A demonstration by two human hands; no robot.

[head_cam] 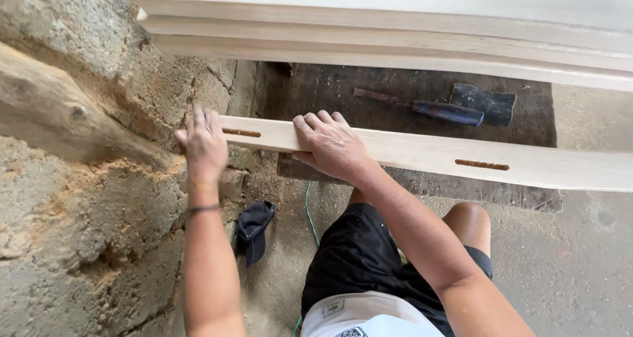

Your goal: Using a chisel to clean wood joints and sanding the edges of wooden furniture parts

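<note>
Rough block wall, dusted with sawdust, rises left of the left hand. Stacked slotted boards lie beyond both hands. A dark workboard sits beyond the right hand, bearing a chisel and a dark block. The plank, pale and carrying two slots, runs under both hands and on past the right one, its left end against the wall. Left hand: fingers spread flat, resting on the plank's end. Right hand: fingers curled over the far edge, thumb apparently beneath, clasping the plank. Judged stiff, long, moderately light and smooth, hence prone to swing; best held by both edges near mid-length. A dark cloth lies near the left forearm.
</note>
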